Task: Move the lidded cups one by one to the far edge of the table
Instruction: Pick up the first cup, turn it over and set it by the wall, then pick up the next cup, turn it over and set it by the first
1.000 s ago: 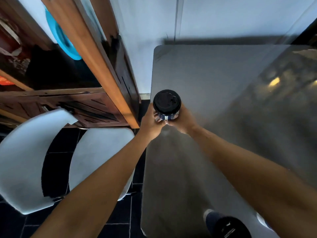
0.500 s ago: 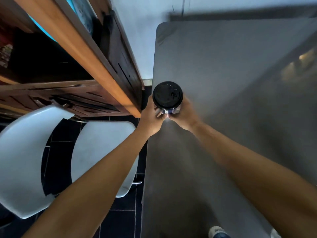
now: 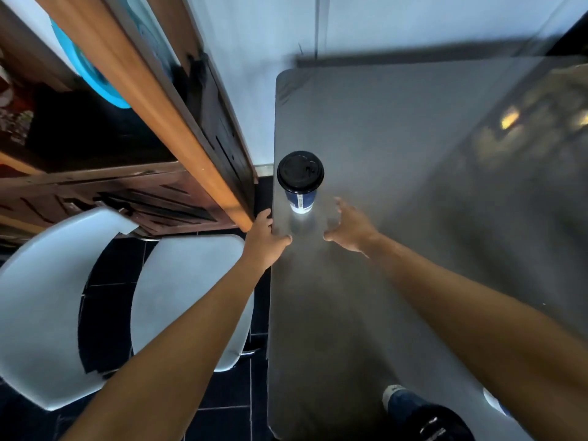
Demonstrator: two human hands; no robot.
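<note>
A blue paper cup with a black lid (image 3: 300, 177) stands upright on the grey table (image 3: 397, 148), close to its left edge. Nothing touches it. My left hand (image 3: 265, 238) hovers just short of the cup at the table's left edge, fingers relaxed and empty. My right hand (image 3: 350, 229) is a little to the right of the cup, fingers spread and empty. A second lidded cup (image 3: 429, 420) lies near the bottom edge of the view, and a sliver of a third cup (image 3: 491, 404) shows beside my right forearm.
A wooden shelf unit (image 3: 152, 128) stands close along the table's left side. Two white chairs (image 3: 178, 291) sit on the dark tiled floor at the left. A pale wall runs behind the table's far edge.
Both hands have let go of the cup and drawn back toward me. The cup now stands alone on the table.
</note>
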